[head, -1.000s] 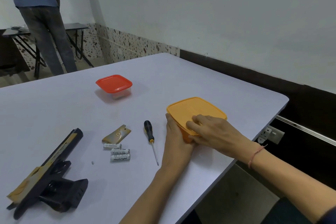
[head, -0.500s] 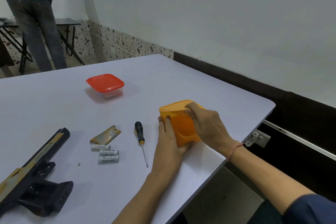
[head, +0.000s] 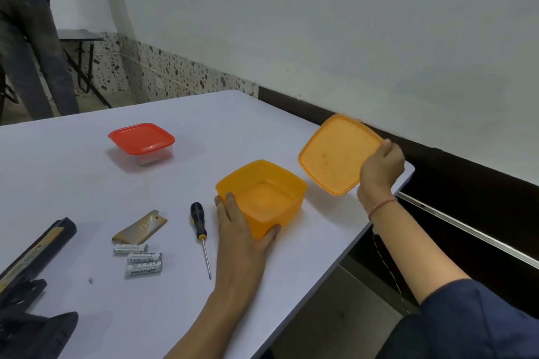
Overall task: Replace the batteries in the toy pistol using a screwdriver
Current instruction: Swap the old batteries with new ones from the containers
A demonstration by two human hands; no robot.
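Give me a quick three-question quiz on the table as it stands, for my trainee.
1. True or false: the right hand holds the orange square plastic lid in the air.
2. The left hand grips: A the black-handled screwdriver; B the open orange square plastic box; C the red-lidded tub.
3. How many silver cylindrical batteries lie on the white table?
Key: 1 true; 2 B; 3 three.
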